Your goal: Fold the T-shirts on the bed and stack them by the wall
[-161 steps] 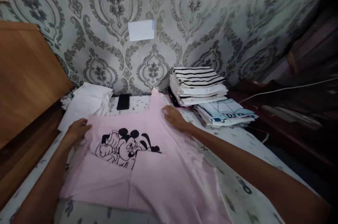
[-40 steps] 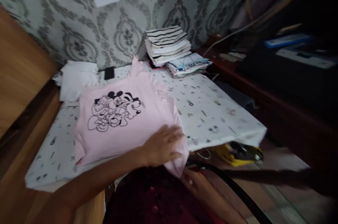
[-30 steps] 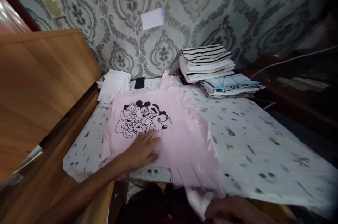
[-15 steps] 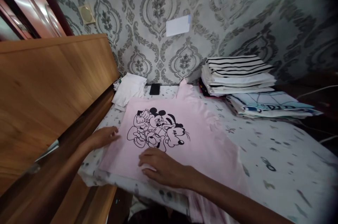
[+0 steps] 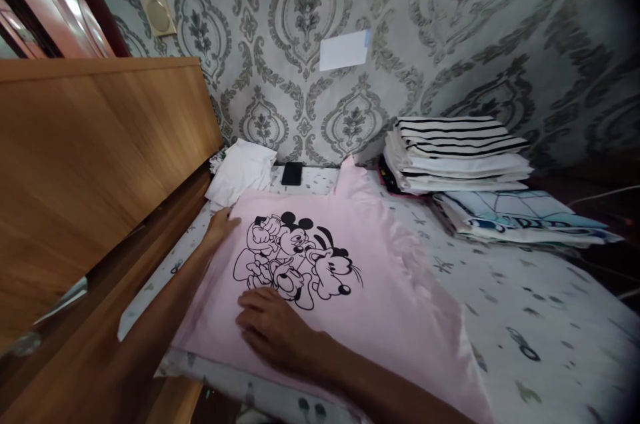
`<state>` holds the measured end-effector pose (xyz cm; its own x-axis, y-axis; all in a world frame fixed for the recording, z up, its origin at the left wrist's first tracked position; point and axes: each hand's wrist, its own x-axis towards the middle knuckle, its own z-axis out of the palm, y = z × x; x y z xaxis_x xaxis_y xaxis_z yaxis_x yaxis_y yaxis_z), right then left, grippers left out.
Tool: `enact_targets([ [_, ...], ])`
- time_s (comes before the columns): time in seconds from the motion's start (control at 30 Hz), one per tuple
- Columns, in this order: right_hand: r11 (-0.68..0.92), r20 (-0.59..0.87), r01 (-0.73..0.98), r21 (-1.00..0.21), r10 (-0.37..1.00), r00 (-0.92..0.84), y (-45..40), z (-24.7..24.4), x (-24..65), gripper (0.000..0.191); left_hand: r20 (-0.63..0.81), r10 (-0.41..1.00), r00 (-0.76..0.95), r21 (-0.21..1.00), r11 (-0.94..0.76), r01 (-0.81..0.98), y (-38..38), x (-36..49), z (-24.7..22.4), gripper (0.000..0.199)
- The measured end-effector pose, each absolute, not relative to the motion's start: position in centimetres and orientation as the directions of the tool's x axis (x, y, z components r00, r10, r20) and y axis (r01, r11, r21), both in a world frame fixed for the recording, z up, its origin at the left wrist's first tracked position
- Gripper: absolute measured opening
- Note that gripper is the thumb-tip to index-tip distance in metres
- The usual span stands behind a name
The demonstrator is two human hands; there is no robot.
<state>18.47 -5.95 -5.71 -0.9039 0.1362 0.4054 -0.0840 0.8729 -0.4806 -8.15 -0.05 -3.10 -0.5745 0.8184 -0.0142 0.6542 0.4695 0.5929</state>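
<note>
A pink shirt [image 5: 380, 264] with a black cartoon print lies spread on the patterned white cloth [image 5: 505, 297]. My left hand [image 5: 221, 225] rests at the shirt's left edge, near its upper left corner, with its fingers reaching onto the fabric; whether it pinches the edge is hard to tell. My right hand [image 5: 273, 327] lies palm down on the shirt just below the print, its fingers slightly bent and apart, holding nothing.
Behind the shirt are a folded white cloth [image 5: 243, 171] and a black flat object [image 5: 292, 174]. Folded striped clothes [image 5: 460, 137] and a blue-white folded pile [image 5: 525, 211] stand at the right. A wooden panel [image 5: 110, 164] rises at the left.
My left hand has moved up and forward to the shirt's edge. My right hand has shifted a little left across the fabric. The view has tilted slightly.
</note>
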Motion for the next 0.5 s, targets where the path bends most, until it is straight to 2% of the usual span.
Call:
enact_targets([
  [0.23, 0.878, 0.453, -0.118, -0.465, 0.121, -0.883, -6.0, -6.1, 18.2, 0.009, 0.074, 0.834, -0.547, 0.416, 0.473, 0.777, -1.1, -7.6, -3.0, 0.015],
  [0.37, 0.887, 0.448, -0.111, -0.449, 0.116, -0.886, -6.0, -6.1, 18.3, 0.009, 0.075, 0.847, -0.527, 0.416, 0.454, 0.788, -0.8, -8.2, -2.4, 0.028],
  [0.5, 0.901, 0.423, -0.091, -0.425, 0.108, -0.9, -5.9, -5.9, 18.3, 0.009, 0.066, 0.848, -0.526, 0.433, 0.45, 0.781, -0.3, -8.7, -2.2, 0.028],
])
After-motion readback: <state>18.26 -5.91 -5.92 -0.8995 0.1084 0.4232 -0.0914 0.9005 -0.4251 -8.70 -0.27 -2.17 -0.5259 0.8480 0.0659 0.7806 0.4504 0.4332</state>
